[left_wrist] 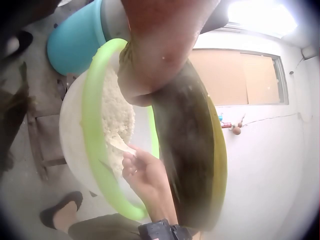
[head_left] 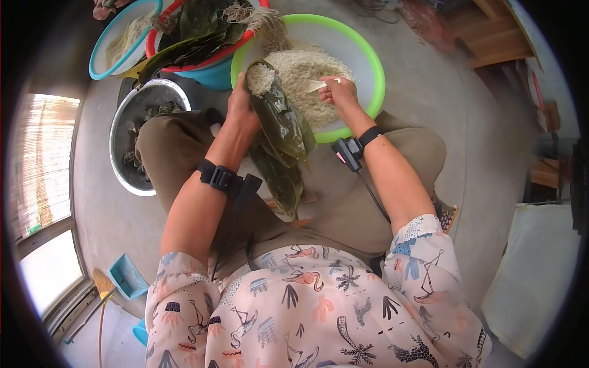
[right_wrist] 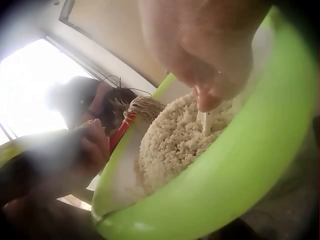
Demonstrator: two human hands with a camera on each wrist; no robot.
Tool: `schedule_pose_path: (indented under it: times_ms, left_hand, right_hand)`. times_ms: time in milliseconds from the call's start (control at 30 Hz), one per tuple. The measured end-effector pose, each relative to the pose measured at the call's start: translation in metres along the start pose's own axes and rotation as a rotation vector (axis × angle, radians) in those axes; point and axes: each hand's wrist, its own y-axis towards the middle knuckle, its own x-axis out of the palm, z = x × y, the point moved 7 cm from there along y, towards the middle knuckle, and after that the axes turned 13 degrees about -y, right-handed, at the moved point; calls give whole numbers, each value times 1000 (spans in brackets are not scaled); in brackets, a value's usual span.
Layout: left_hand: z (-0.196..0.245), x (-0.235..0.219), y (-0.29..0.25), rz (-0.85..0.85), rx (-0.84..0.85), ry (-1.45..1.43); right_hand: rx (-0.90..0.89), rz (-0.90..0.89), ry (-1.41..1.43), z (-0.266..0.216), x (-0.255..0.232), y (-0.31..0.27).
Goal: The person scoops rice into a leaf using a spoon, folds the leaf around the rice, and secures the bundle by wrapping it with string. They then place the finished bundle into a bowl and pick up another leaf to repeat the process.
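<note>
In the head view my left hand (head_left: 242, 105) grips a long green leaf (head_left: 282, 119) rolled into a cone, its wide mouth filled with white rice (head_left: 262, 80). The leaf's tail hangs down between the knees. My right hand (head_left: 338, 93) pinches a white spoon (head_left: 316, 85) by its handle, over the rice (head_left: 300, 67) heaped in a white basin with a green rim (head_left: 375, 67). From the right wrist view, the spoon (right_wrist: 204, 121) has its lower end in the rice. The left wrist view shows the leaf (left_wrist: 187, 150) close up, partly covering the right forearm.
A red-rimmed tub (head_left: 150, 46) holds dark leaves (head_left: 196, 30) and a bundle of pale strings (head_left: 261, 21). Beside it stands a blue-rimmed basin (head_left: 93, 64) with rice. A metal bowl (head_left: 116, 141) with dark wrapped bundles sits by the left knee. A blue dustpan (head_left: 127, 276) lies at lower left.
</note>
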Motion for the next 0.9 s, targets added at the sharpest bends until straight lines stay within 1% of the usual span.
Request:
schedule_pose_path:
  times_ms: [33, 167, 233, 267, 333, 367, 433, 467, 533, 567, 633, 667, 700, 767, 800, 867, 900]
  left_hand:
    - [0, -3, 2, -1, -10, -1]
    - [5, -17, 13, -2, -5, 4]
    - [6, -21, 15, 55, 55, -12]
    - [6, -22, 16, 55, 56, -15]
    - [6, -29, 18, 146, 84, -37]
    - [5, -29, 19, 147, 88, -40]
    - [-1, -17, 11, 194, 84, -9]
    - [-4, -11, 7, 221, 95, 34]
    - [-10, -1, 4, 215, 79, 55]
    - [-12, 0, 4, 205, 58, 79]
    - [-14, 0, 8, 184, 38, 92]
    - [-15, 1, 9, 158, 36, 83]
    - [-16, 2, 10, 133, 34, 75]
    - [-15, -1, 13, 129, 29, 94]
    - [-15, 0, 14, 124, 24, 112]
    - [-14, -2, 14, 137, 27, 124]
    - [-14, -2, 14, 151, 28, 137]
  right_hand:
    - [36, -26, 96, 4, 2, 0]
    - [78, -57, 203, 8, 2, 0]
    - [28, -64, 253, -8, -1, -8]
    - [28, -66, 251, -14, 0, -10]
    - [-57, -75, 270, -34, 0, -17]
    - [-57, -79, 268, -42, 1, -20]
    - [-195, -69, 223, -70, 4, -33]
    - [-195, -74, 222, -80, 7, -39]
    - [-349, -40, 98, -104, 13, -54]
    - [-347, -42, 99, -108, 18, -60]
    - [-661, 36, -231, -130, 29, -80]
    - [-901, 145, -388, -133, 32, -83]
    - [-900, 148, -385, -135, 33, -84]
    - [-873, 210, -273, -141, 27, -87]
    - [-873, 208, -272, -144, 24, -88]
    - [-532, -9, 5, -129, 21, -73]
    - [-530, -8, 4, -126, 22, -71]
